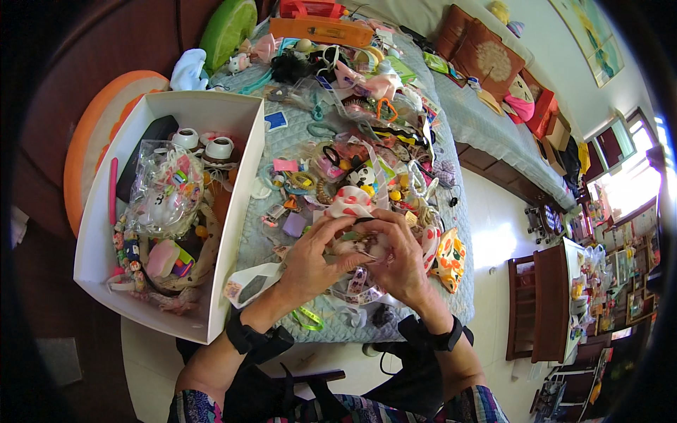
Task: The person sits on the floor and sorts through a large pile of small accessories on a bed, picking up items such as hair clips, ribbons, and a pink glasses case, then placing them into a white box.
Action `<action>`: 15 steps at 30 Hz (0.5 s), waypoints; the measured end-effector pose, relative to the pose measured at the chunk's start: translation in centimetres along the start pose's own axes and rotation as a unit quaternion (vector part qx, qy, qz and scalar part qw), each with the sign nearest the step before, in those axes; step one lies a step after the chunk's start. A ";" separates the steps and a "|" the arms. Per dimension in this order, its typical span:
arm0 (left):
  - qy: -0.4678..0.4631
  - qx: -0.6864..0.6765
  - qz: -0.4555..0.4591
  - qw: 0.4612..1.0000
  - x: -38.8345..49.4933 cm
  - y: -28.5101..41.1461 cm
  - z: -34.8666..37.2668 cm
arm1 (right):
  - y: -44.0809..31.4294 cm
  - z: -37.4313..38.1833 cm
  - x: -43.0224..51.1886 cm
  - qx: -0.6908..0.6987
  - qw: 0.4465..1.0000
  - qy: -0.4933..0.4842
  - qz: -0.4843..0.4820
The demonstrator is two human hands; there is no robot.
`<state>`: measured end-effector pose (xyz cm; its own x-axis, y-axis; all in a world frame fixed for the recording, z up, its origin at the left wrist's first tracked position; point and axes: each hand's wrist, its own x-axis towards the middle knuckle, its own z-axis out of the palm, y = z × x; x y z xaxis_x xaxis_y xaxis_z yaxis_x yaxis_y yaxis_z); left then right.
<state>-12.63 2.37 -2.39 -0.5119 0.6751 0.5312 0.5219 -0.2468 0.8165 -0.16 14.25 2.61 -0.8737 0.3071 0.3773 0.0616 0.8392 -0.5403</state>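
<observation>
Both hands meet over a quilted blanket (pixel 344 334) covered with a heap of hair accessories and trinkets. My left hand (pixel 317 254) and my right hand (pixel 398 251) hold a small fluffy, light-coloured item (pixel 364 244) between them, its exact kind partly hidden by the fingers. Just beyond the fingertips lies white fabric with red dots (pixel 350 201); whether it joins the held item cannot be told. A panda-faced trinket (pixel 363 175) rests further up the heap. Right of my right hand is a yellow-orange patterned cloth piece (pixel 451 259). A ribbon with printed pictures (pixel 357 281) lies beneath the hands.
On the left stands a white open box (pixel 260 153) holding a bagged bundle (pixel 166 195), beaded strings and a black case (pixel 145 153). An orange box (pixel 321 31) lies at the far end. Round fruit-patterned cushions (pixel 228 34) lean at the upper left; a sofa is at the upper right.
</observation>
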 end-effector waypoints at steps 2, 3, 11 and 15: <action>-0.026 -0.031 -0.083 0.996 -0.1 0.1 -0.2 | -0.5 0.5 0.3 0.009 1.000 -0.005 -0.017; -0.039 -0.047 -0.134 0.989 -0.1 0.1 -0.3 | -0.5 0.4 0.4 0.008 1.000 0.022 -0.008; 0.075 -0.107 -0.151 0.980 -0.5 -1.3 0.2 | 2.7 -1.0 -1.0 0.023 0.990 0.090 0.105; 0.116 -0.098 -0.130 0.980 -0.4 -2.1 0.3 | 3.2 -1.3 -2.1 0.043 0.984 0.103 0.136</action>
<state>-13.34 2.81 -4.33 -0.7638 0.5618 0.3178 0.2239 -0.2312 0.9468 2.47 16.93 1.08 -0.7141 0.6069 0.3488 0.2313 0.6749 -0.7007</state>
